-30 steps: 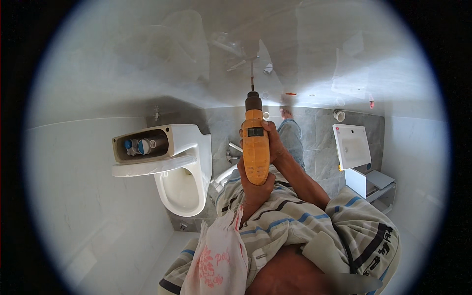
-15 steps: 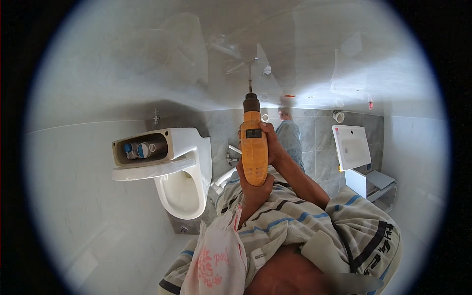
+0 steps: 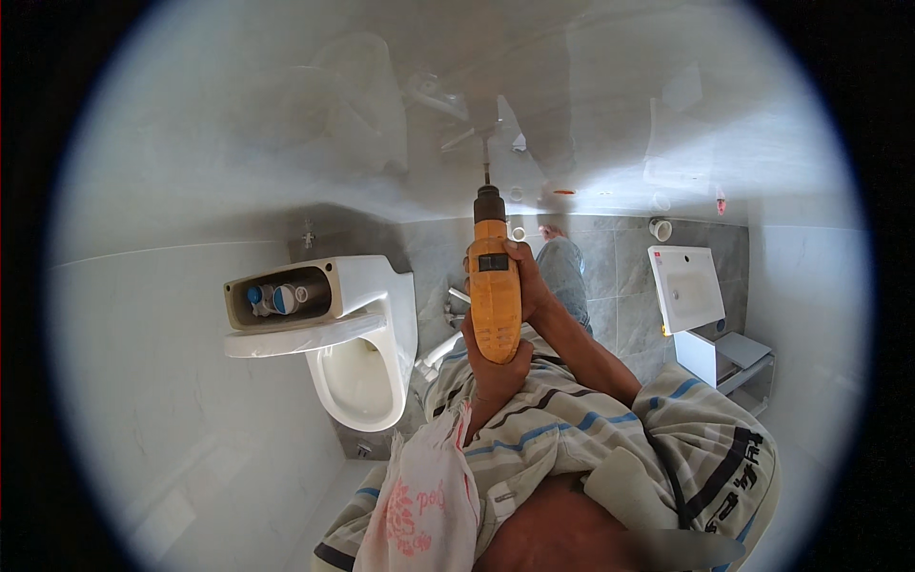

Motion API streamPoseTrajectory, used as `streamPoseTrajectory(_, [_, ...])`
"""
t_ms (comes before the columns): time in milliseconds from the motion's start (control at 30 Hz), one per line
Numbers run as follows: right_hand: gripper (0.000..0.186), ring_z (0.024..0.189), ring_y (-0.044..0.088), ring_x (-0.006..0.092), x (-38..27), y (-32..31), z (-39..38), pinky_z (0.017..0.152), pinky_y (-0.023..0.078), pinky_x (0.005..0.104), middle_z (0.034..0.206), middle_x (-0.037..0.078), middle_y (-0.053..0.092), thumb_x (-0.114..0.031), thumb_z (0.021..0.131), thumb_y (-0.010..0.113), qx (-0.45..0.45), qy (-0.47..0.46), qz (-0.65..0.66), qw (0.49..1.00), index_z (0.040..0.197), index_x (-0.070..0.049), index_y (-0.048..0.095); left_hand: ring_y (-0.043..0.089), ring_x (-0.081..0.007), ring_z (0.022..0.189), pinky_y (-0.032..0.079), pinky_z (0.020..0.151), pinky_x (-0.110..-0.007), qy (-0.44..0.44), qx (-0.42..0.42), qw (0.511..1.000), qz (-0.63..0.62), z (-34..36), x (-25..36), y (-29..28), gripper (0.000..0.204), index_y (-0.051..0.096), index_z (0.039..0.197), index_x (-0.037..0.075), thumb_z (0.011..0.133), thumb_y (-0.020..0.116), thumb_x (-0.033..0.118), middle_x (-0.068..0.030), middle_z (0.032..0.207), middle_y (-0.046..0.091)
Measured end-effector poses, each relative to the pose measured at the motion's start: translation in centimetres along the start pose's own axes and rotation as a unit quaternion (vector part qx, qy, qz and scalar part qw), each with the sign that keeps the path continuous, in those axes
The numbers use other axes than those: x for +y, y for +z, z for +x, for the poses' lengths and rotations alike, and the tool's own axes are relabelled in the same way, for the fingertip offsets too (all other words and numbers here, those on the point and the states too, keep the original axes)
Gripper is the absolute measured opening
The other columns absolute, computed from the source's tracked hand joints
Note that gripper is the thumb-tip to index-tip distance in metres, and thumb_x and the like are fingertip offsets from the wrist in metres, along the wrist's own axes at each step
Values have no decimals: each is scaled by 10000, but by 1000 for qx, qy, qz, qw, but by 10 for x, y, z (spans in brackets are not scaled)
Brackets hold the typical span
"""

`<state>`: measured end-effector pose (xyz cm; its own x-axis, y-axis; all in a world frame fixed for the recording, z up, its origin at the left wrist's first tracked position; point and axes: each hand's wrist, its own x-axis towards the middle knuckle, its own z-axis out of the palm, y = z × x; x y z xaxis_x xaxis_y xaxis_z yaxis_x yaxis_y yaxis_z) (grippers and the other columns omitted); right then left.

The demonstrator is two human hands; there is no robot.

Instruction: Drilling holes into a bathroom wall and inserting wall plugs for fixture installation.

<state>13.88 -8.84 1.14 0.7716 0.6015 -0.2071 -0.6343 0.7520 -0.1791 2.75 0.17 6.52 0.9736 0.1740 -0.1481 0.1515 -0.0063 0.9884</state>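
An orange power drill (image 3: 496, 305) is held in both hands, pointing away from my chest toward the glossy wall (image 3: 286, 114). Its dark chuck (image 3: 489, 204) carries a thin bit (image 3: 487, 172) that reaches the wall; reflections hide whether the tip is in the tile. My left hand (image 3: 499, 381) is closed around the drill's rear end, its fingers partly hidden beneath the body. Farther forward, my right hand (image 3: 531, 276) grips the side of the drill body, with the thumb showing along the edge.
At left stands a white toilet (image 3: 391, 324) with its open cistern (image 3: 283, 291) showing fittings inside. A white basin (image 3: 688, 286) and cabinet pieces (image 3: 729, 357) lie at right. A pipe stub (image 3: 660, 229) stands by the wall. A towel (image 3: 419, 505) hangs over my left shoulder.
The view has shifted slightly, so toilet and basin appear a little lower and farther right. Both hands keep the same hold on the drill, which still points at the wall.
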Motion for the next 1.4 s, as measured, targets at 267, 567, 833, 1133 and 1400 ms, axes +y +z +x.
streamPoseTrajectory(267, [578,837,655,221,-15,20,1,712,569,339,974,99,621,-540,867,575,104,-39,-111,988,1137,-30,533,567,-174,894,472,819,-305,34,34,999,23,3,8,8,505,428,1146,19,694,653,0,-84,1003,542])
streamPoseTrajectory(567, [470,689,648,176,-21,52,-7,645,555,313,831,71,639,-465,835,663,179,-51,-209,960,1039,-52,574,562,-229,999,454,890,-340,37,15,999,-7,-2,3,9,647,387,1249,29,659,650,7,-117,1090,536])
streamPoseTrajectory(833, [447,663,636,159,-6,52,-24,614,545,302,808,50,633,-461,823,673,163,-48,-203,964,1006,-64,580,568,-253,1010,454,903,-347,53,29,998,18,-26,-13,6,679,374,1282,28,662,651,21,-128,1096,541])
streamPoseTrajectory(1133, [451,658,637,157,-4,59,-24,596,545,304,808,45,632,-455,815,684,172,-67,-220,958,997,-52,592,603,-218,880,493,820,-342,32,6,999,-37,-22,-23,-1,606,393,1234,26,688,656,23,-98,992,591])
streamPoseTrajectory(1400, [453,689,648,188,1,69,-22,632,553,312,825,75,632,-378,791,726,202,-79,-227,950,1002,1,592,656,-183,774,552,695,-317,-29,-39,987,-150,-22,-18,-13,463,502,1121,-10,685,656,-26,-80,913,641])
